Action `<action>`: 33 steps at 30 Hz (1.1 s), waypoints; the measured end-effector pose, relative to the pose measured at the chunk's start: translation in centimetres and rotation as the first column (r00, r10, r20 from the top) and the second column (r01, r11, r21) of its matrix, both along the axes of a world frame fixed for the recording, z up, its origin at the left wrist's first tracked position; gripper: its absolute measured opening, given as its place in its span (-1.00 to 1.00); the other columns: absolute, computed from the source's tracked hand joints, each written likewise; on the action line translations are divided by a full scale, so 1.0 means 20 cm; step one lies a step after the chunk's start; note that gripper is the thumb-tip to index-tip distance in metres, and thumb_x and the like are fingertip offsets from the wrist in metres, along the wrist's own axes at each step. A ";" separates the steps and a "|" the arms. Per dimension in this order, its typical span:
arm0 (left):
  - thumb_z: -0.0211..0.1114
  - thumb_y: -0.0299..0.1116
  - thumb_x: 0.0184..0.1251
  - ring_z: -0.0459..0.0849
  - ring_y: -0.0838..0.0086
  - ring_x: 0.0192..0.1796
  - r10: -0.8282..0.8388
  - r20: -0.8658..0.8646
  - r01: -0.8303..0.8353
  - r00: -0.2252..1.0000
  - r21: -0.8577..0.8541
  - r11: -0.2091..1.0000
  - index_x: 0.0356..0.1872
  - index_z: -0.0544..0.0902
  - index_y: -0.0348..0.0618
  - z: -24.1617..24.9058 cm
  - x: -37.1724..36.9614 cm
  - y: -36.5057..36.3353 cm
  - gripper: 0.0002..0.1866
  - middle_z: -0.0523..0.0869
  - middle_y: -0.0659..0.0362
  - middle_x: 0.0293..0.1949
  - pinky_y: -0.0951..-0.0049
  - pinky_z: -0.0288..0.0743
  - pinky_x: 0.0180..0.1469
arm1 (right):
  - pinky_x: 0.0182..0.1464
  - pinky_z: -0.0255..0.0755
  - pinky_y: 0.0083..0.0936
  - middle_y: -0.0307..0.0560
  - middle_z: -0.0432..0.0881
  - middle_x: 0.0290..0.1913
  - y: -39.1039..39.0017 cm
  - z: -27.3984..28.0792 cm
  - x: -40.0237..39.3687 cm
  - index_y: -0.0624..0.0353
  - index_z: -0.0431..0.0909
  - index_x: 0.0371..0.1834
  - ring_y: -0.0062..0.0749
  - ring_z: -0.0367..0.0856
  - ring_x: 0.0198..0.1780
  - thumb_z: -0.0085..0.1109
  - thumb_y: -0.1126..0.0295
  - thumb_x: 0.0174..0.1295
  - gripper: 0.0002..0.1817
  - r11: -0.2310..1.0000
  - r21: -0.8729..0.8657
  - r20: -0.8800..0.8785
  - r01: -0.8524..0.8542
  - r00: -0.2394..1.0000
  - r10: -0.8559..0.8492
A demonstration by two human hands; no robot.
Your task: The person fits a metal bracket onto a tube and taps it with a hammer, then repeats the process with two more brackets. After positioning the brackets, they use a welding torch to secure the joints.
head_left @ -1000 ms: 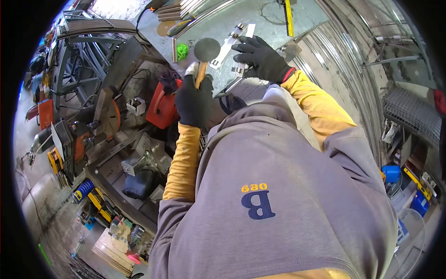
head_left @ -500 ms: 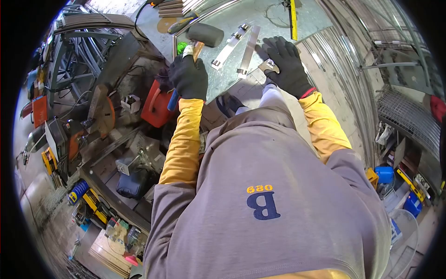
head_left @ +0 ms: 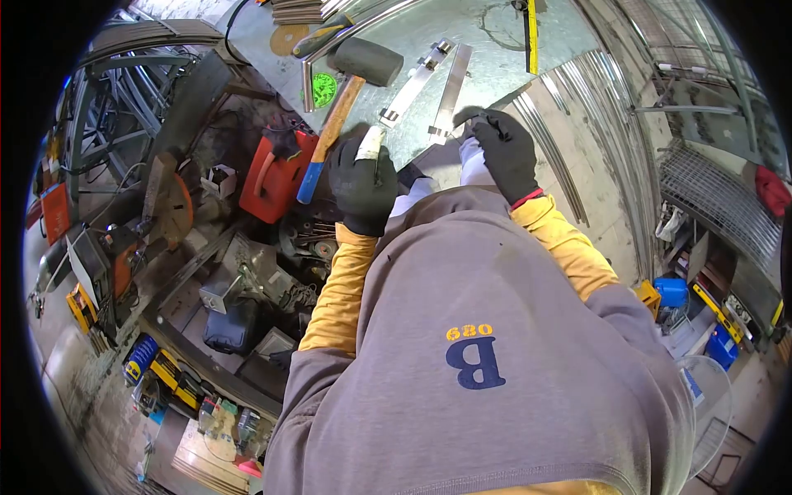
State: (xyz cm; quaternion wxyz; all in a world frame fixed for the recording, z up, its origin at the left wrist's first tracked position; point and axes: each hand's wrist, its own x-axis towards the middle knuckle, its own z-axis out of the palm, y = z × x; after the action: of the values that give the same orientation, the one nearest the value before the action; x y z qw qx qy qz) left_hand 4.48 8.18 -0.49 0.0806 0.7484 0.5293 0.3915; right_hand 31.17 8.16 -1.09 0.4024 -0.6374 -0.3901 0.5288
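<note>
My left hand [head_left: 363,186], in a black glove with white wrapping on one finger, is closed beside the handle of a mallet [head_left: 369,62]. The mallet lies on the sheet-metal bench top, its blue handle end past the edge. Whatever the left hand holds, if anything, is hidden. My right hand [head_left: 505,153], also gloved in black, has its fingers curled together at the bench edge; their contents cannot be made out. Between the hands, farther up the bench, lie a flat metal strip with clips [head_left: 417,81] and a plainer metal strip [head_left: 450,91].
A green round container [head_left: 324,89] sits inside a bent metal frame [head_left: 308,82] on the bench. A yellow level [head_left: 531,37] lies at the far right. Below left are a red case [head_left: 276,177] and tools; long metal profiles [head_left: 606,124] lie at right.
My left hand has moved right and toward my body, off the mallet handle, which now shows fully. My right hand has drawn back, its fingers curling; the small metal piece at it no longer shows.
</note>
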 end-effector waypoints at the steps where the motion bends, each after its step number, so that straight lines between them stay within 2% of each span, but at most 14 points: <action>1: 0.41 -0.55 0.35 0.78 -0.11 0.15 0.001 -0.013 -0.001 1.000 -0.007 1.000 0.15 0.75 -0.30 -0.02 0.00 0.02 -0.65 0.81 -0.15 0.12 -0.03 0.61 0.27 | -0.14 0.63 -0.43 -0.22 0.78 -0.26 0.00 -0.08 0.01 0.14 0.76 0.18 -0.43 0.74 -0.29 0.42 0.01 0.55 -0.58 0.995 -0.076 -0.040 0.067 0.997 -0.070; 2: 0.41 -0.55 0.35 0.78 -0.11 0.15 -0.009 -0.009 0.008 1.000 -0.009 1.000 0.15 0.75 -0.30 -0.01 0.01 0.04 -0.65 0.81 -0.15 0.12 -0.03 0.61 0.27 | -0.14 0.63 -0.43 -0.22 0.78 -0.26 0.01 -0.07 0.02 0.14 0.76 0.18 -0.43 0.74 -0.29 0.42 0.01 0.55 -0.58 0.994 -0.078 -0.036 0.076 0.996 -0.079; 4: 0.41 -0.52 0.35 0.77 -0.12 0.13 0.009 -0.055 -0.010 0.998 -0.025 1.000 0.16 0.76 -0.28 0.00 0.03 0.09 -0.64 0.82 -0.13 0.12 -0.05 0.60 0.25 | 0.06 0.69 -0.36 -0.13 0.84 -0.12 0.01 -0.06 0.06 0.24 0.75 0.13 -0.34 0.80 -0.13 0.31 -0.04 0.62 -0.51 0.871 -0.491 -0.467 -0.021 0.850 -0.243; 5: 0.41 -0.52 0.35 0.77 -0.12 0.13 -0.008 -0.054 0.007 0.999 -0.025 1.000 0.16 0.76 -0.28 -0.02 0.02 0.10 -0.64 0.82 -0.13 0.12 -0.05 0.60 0.25 | 0.09 0.69 -0.36 -0.12 0.82 -0.07 0.02 -0.06 0.06 0.15 0.69 0.26 -0.37 0.79 -0.10 0.21 -0.18 0.64 -0.42 0.858 -0.509 -0.476 -0.065 0.852 -0.218; 8: 0.41 -0.49 0.35 0.77 -0.11 0.13 -0.022 -0.041 0.022 0.999 -0.004 1.000 0.19 0.76 -0.27 -0.06 0.01 0.12 -0.62 0.82 -0.13 0.13 -0.06 0.59 0.24 | 0.11 0.68 -0.33 -0.12 0.80 -0.01 0.00 -0.07 0.05 0.04 0.58 0.40 -0.37 0.79 -0.07 0.20 -0.20 0.64 -0.41 0.896 -0.442 -0.552 -0.053 0.803 -0.224; 9: 0.41 -0.49 0.35 0.77 -0.11 0.13 -0.015 -0.044 0.015 0.999 -0.006 1.000 0.20 0.76 -0.27 -0.08 0.00 0.12 -0.61 0.82 -0.12 0.14 -0.06 0.59 0.24 | -0.09 0.65 -0.38 -0.17 0.80 -0.15 0.01 -0.10 0.03 -0.15 0.60 0.41 -0.40 0.77 -0.21 0.15 -0.23 0.65 -0.47 0.907 -0.421 -0.572 -0.029 0.784 -0.240; 12: 0.39 -0.48 0.36 0.76 -0.12 0.15 -0.044 -0.047 0.043 0.998 -0.005 0.999 0.23 0.75 -0.28 -0.10 0.00 0.12 -0.59 0.81 -0.11 0.17 -0.08 0.58 0.25 | -0.15 0.65 -0.39 -0.14 0.81 -0.16 0.02 -0.11 0.03 -0.10 0.61 0.39 -0.40 0.78 -0.22 0.21 -0.18 0.64 -0.49 0.925 -0.380 -0.562 0.007 0.793 -0.237; 13: 0.39 -0.47 0.37 0.75 -0.12 0.16 -0.046 -0.076 0.046 0.996 0.000 0.999 0.24 0.74 -0.28 -0.09 0.00 0.12 -0.58 0.81 -0.12 0.17 -0.09 0.58 0.26 | -0.19 0.68 -0.39 -0.10 0.82 -0.17 0.03 -0.14 0.03 0.06 0.63 0.35 -0.38 0.80 -0.23 0.31 -0.09 0.60 -0.48 0.914 -0.404 -0.550 0.045 0.786 -0.282; 16: 0.37 -0.41 0.40 0.74 -0.14 0.18 -0.074 -0.127 0.079 0.989 0.035 0.996 0.26 0.73 -0.31 -0.12 -0.01 0.14 -0.56 0.80 -0.14 0.18 -0.11 0.57 0.26 | -0.19 0.72 -0.38 -0.08 0.83 -0.18 0.08 -0.13 0.01 0.25 0.63 0.28 -0.37 0.81 -0.25 0.39 -0.02 0.56 -0.46 0.880 -0.462 -0.486 0.111 0.799 -0.355; 17: 0.37 -0.40 0.40 0.74 -0.15 0.17 -0.057 -0.127 0.064 0.990 0.047 0.997 0.26 0.73 -0.31 -0.12 0.00 0.13 -0.56 0.80 -0.14 0.17 -0.12 0.57 0.25 | -0.10 0.74 -0.39 -0.06 0.84 -0.19 0.07 -0.14 0.00 0.36 0.69 0.17 -0.38 0.82 -0.22 0.36 -0.09 0.56 -0.40 0.899 -0.414 -0.439 0.146 0.833 -0.337; 21: 0.36 -0.39 0.40 0.74 -0.15 0.14 -0.048 -0.116 0.057 0.992 0.071 0.996 0.26 0.73 -0.31 -0.13 0.01 0.14 -0.56 0.80 -0.14 0.15 -0.13 0.58 0.21 | -0.02 0.66 -0.49 -0.09 0.85 -0.23 0.06 -0.18 -0.02 0.31 0.83 -0.13 -0.45 0.78 -0.25 0.26 -0.33 0.51 -0.26 0.917 -0.391 -0.261 0.076 0.946 -0.190; 24: 0.35 -0.38 0.41 0.73 -0.14 0.13 -0.050 -0.126 0.059 0.991 0.074 0.996 0.27 0.73 -0.30 -0.14 0.00 0.14 -0.56 0.79 -0.14 0.15 -0.14 0.57 0.20 | -0.03 0.63 -0.46 -0.11 0.83 -0.30 0.06 -0.20 -0.05 0.29 0.84 -0.22 -0.45 0.74 -0.28 0.25 -0.37 0.49 -0.23 0.927 -0.371 -0.217 0.050 0.966 -0.139; 28: 0.34 -0.36 0.42 0.73 -0.14 0.14 -0.026 -0.146 0.040 0.989 0.094 0.995 0.28 0.73 -0.29 -0.17 -0.01 0.13 -0.56 0.79 -0.13 0.15 -0.13 0.56 0.22 | 0.00 0.65 -0.46 -0.07 0.85 -0.19 0.09 -0.15 -0.04 0.28 0.79 -0.07 -0.48 0.76 -0.21 0.32 -0.22 0.53 -0.37 0.917 -0.397 -0.211 -0.032 0.976 -0.057; 33: 0.35 -0.35 0.42 0.72 -0.13 0.16 -0.017 -0.149 0.024 0.989 0.051 0.998 0.28 0.73 -0.29 -0.13 0.01 0.13 -0.56 0.79 -0.12 0.17 -0.13 0.55 0.24 | -0.08 0.58 -0.46 -0.08 0.78 -0.35 0.16 0.03 -0.06 0.33 0.80 -0.31 -0.45 0.68 -0.29 0.46 -0.47 0.24 -0.15 0.881 -0.471 -0.061 -0.042 0.998 0.015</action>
State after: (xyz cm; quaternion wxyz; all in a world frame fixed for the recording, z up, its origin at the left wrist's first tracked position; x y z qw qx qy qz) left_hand 4.62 10.77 -3.09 0.0252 0.7828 0.5157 0.3474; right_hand 29.90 11.39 -0.43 0.2383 -0.6955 -0.2477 0.6310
